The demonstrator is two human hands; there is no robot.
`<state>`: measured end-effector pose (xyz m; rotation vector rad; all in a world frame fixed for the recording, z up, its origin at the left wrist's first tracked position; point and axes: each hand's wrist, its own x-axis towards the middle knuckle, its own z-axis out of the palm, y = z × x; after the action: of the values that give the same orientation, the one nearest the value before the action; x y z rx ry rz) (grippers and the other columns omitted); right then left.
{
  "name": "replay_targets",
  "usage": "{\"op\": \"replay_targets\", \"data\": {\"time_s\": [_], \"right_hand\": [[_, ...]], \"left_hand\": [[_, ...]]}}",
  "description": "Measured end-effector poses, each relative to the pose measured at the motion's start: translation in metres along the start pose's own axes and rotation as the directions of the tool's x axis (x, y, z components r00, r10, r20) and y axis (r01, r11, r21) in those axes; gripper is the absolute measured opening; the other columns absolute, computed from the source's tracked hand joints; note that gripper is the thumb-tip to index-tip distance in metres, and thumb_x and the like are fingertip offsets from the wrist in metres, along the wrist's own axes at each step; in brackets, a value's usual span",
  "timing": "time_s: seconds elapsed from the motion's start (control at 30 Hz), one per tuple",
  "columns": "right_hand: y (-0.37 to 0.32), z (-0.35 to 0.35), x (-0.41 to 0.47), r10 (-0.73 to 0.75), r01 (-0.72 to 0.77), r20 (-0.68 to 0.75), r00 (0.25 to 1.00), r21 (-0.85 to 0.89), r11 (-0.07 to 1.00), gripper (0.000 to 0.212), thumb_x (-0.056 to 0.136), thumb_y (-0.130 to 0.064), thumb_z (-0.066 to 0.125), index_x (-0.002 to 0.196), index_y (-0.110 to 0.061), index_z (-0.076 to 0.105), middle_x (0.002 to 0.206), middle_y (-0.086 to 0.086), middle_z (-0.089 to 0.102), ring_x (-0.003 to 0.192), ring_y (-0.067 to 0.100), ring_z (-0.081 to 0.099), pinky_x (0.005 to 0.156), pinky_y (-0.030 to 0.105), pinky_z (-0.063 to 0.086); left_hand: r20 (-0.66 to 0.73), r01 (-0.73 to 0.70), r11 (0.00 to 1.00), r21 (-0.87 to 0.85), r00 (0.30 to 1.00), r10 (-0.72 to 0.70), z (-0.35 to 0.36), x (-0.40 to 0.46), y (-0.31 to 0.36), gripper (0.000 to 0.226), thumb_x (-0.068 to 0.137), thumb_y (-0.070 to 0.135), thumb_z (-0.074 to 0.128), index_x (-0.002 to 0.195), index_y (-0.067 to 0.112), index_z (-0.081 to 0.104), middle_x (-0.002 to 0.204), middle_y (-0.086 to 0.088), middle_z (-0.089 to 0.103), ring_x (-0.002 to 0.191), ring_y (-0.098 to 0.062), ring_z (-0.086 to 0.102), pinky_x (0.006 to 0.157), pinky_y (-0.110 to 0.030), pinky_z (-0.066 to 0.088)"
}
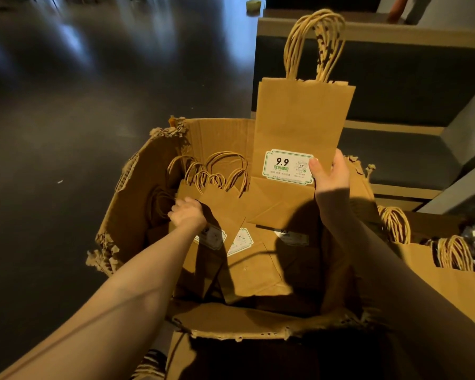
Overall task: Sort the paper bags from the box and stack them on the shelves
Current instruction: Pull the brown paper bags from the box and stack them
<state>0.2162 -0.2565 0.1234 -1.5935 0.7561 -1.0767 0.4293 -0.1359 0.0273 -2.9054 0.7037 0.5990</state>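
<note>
- Spreading across the left of the view was a dark, glossy floor (pixel 66 105) with pale reflections on it.
- A torn cardboard box (pixel 126 215) stood open on that floor, its edges ragged and its flaps bent outward.
- The left hand (pixel 187 212) reached down into the box, its fingers curled round the top edge of a paper bag (pixel 220 207) lying there; the fingertips were hidden behind the bag.
- More brown bags (pixel 258 267) lay flat and overlapping in the bottom of the box, their twisted handles pointing toward the far wall, some with white labels showing.
- The right hand (pixel 331 174) held a stack of bags (pixel 299 119) upright above the box, the thumb pressed on the front beside a white and green label (pixel 287 167) printed "9.9", the other fingers behind the stack.
- The handles (pixel 313 42) of that stack stood up in a bunch.
- Behind the stack, dark shelves (pixel 395 78) with light wooden edges stepped down to the right.
- At the far right, another pile of bags (pixel 450 270) lay outside the box, handles bunched together.
</note>
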Motion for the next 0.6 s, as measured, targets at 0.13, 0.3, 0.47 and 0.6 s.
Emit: {"op": "replay_targets", "data": {"time_s": [0.13,0.3,0.47,0.6], "right_hand": [[0.0,-0.002,0.002,0.007,-0.007,-0.009,1.0,0.0,1.0,0.013,0.097,-0.004,0.045,0.11,-0.008,0.044,0.097,0.002,0.061,0.082,0.002,0.066,0.065,0.017,0.055],[-0.003,-0.003,0.002,0.02,-0.02,-0.01,1.0,-0.02,1.0,0.013,0.097,-0.004,0.045,0.109,-0.01,0.044,0.1,0.005,0.061,0.082,-0.001,0.066,0.064,0.016,0.054],[-0.012,-0.004,0.003,0.141,-0.145,-0.092,0.986,-0.035,0.989,0.037,0.097,-0.01,0.047,0.133,-0.003,0.039,0.124,0.008,0.056,0.104,0.012,0.061,0.067,0.008,0.052],[-0.027,-0.016,-0.004,0.106,-0.119,-0.134,0.985,-0.089,0.989,0.033,0.098,-0.012,0.047,0.131,-0.008,0.043,0.127,0.007,0.056,0.111,0.013,0.058,0.071,0.009,0.052]], "left_hand": [[0.041,0.05,0.998,0.025,0.998,-0.051,-0.002,-0.001,0.0,0.086,0.078,0.029,0.075,0.141,0.001,0.024,0.141,-0.019,0.03,0.128,-0.033,0.035,0.104,-0.039,0.035],[0.072,-0.012,0.99,-0.143,0.997,0.023,-0.009,0.0,-0.001,0.048,0.082,0.017,0.069,0.124,0.011,0.047,0.12,-0.012,0.054,0.111,-0.028,0.053,0.094,-0.039,0.047],[0.008,-0.144,0.939,-0.314,0.988,0.154,-0.043,-0.011,0.001,0.029,0.081,0.015,0.067,0.102,0.013,0.048,0.108,-0.01,0.059,0.103,-0.028,0.058,0.088,-0.04,0.052],[-0.154,-0.239,0.883,-0.405,0.969,0.191,-0.073,-0.028,0.004,0.024,0.083,0.021,0.067,0.1,0.014,0.051,0.103,-0.009,0.062,0.096,-0.028,0.061,0.082,-0.041,0.053]]}}
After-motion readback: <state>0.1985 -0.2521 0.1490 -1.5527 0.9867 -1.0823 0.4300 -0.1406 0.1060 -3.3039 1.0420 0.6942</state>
